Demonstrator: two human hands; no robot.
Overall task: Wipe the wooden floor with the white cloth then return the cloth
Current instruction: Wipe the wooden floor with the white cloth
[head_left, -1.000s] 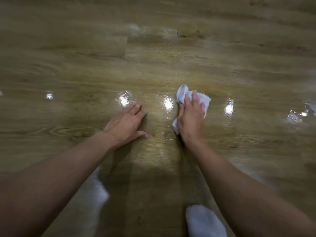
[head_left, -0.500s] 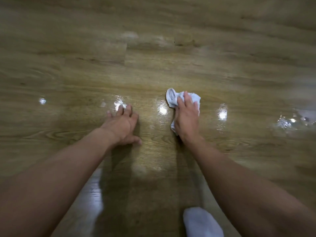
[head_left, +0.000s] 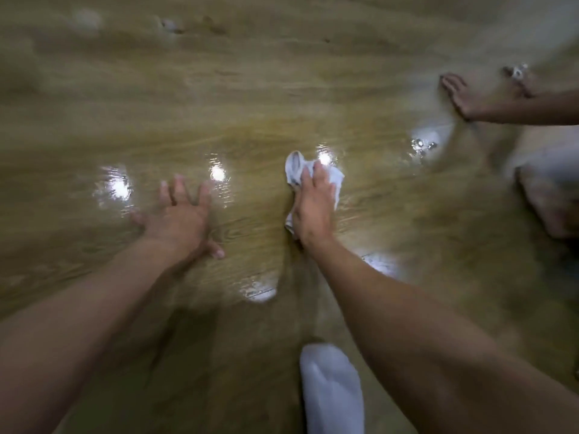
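With your right hand [head_left: 313, 211] pressing the bunched white cloth [head_left: 296, 166] flat-fingered onto the wooden floor [head_left: 282, 89] and your left hand [head_left: 180, 217] splayed empty beside it, lean evenly through the palm and sweep overlapping strokes.

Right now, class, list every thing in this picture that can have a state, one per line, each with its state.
Glossy wooden floor: shiny, showing bright light reflections.
Right hand: fingers laid fairly straight, pressing downward.
Crumpled white cloth: bunched on the floor beneath the right hand.
Left hand: flat on the floor, fingers spread, holding nothing.
Second person's blurred limb: resting on the floor.
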